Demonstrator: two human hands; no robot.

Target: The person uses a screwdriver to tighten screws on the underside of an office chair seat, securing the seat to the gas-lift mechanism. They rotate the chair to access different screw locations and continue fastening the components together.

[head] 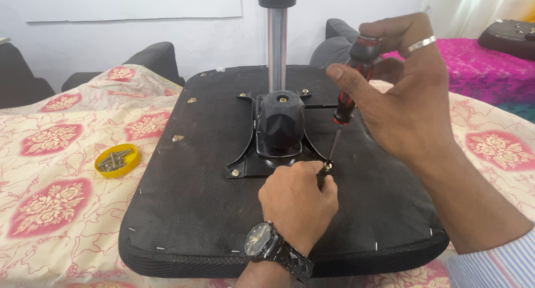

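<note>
An upturned seat is laid on a flowered cloth, with the black plate under the gas post already carrying screws at three visible corners. The fourth screw is pinched upright by the left hand, fingers closed around it, and is judged not yet driven home. The screwdriver is gripped by the right hand, its tip on that screw; spare screws are kept in a yellow lid.

Bright, even daylight (strongest from the upper right), soft shadows, sharp focus, slight edge distortion
</note>
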